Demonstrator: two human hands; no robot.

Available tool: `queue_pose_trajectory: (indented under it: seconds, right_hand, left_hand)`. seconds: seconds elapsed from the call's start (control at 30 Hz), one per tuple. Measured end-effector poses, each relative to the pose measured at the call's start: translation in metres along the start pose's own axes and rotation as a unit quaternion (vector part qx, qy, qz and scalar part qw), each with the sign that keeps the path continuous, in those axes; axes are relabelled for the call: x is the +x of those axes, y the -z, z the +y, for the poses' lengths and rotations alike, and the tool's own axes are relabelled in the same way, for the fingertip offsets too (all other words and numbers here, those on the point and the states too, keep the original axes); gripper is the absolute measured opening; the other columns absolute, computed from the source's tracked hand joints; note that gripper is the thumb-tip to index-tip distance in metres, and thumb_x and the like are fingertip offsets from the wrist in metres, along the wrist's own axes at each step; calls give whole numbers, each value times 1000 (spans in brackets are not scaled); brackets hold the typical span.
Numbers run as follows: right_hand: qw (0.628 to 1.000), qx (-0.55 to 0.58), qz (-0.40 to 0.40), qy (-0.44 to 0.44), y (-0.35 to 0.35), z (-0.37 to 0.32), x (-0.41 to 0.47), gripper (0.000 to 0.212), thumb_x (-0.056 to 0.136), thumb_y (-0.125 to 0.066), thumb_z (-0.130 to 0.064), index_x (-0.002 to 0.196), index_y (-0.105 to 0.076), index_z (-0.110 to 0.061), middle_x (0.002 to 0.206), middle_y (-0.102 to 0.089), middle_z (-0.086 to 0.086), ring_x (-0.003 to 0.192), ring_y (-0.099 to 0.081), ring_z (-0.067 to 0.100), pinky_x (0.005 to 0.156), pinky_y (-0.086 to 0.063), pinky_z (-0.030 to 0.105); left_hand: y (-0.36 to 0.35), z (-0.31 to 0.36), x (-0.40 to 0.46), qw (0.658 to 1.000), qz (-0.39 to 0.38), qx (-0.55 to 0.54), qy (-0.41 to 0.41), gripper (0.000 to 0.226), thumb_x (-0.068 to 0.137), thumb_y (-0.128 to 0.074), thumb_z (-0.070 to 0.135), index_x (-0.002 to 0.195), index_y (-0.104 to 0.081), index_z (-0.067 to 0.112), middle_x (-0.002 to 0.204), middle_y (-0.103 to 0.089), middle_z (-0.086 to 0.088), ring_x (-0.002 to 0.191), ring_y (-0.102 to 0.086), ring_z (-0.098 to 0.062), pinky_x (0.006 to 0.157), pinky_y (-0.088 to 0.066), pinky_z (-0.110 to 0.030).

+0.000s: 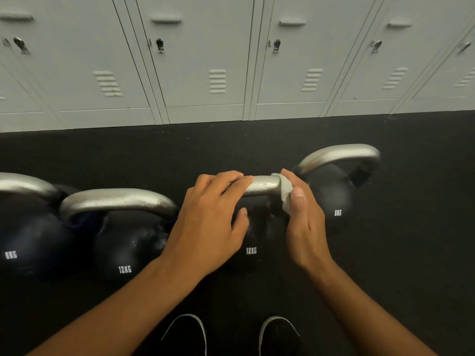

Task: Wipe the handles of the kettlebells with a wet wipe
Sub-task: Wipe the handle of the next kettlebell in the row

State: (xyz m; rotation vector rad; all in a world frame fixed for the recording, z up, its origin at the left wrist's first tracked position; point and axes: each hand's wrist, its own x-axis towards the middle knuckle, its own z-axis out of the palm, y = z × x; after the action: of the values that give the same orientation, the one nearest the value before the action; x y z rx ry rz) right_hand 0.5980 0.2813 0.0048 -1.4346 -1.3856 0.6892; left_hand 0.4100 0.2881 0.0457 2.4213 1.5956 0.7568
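Note:
Several black kettlebells with silver handles stand in a row on the dark floor. My left hand point(213, 217) grips the left part of the silver handle point(262, 185) of a 12KG kettlebell point(253, 242) in the middle. My right hand point(303, 222) presses a white wet wipe point(284, 194) around that handle's right bend. An 8KG kettlebell point(334, 194) stands just right of it, another 12KG kettlebell point(123, 242) stands to the left, and one more kettlebell point(28, 237) sits at the far left edge.
A row of grey lockers point(205, 60) lines the wall behind the kettlebells. Black rubber flooring point(411, 253) stretches in front and to the right. My two dark shoes point(231, 335) show at the bottom edge.

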Motion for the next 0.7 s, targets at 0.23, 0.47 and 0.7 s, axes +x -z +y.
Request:
queue_pose_trajectory:
  seconds: [0.23,0.47,0.7]
  right_hand:
    - [989,-89,-86,79,5,13,-22,61,110,-20,-40,166,-13,-20,175,-9,-12,161,-5,8,131,-9,34]
    - [993,-96,-36,52,-3,-4,-4,63,108,-20,-47,159,-37,-16,162,-40,-5,153,-32,11,125,-30,42]
    - [983,-137,-79,97,0,9,-21,64,110,-19,-40,166,-14,-11,175,-10,-2,162,-5,11,131,-8,30]
  left_hand:
    - [0,-6,-6,999,-2,-30,-14,57,91,-68,24,146,-55,17,149,-51,2,136,-45,-19,108,-48,-46]
    - [-4,-2,-25,999,14,-39,13,61,91,-62,26,150,-51,13,152,-46,-4,141,-42,-23,110,-44,-33]
    - [-2,-5,-22,999,25,-41,16,57,91,-65,23,147,-55,14,148,-50,-1,138,-45,-20,107,-43,-28]
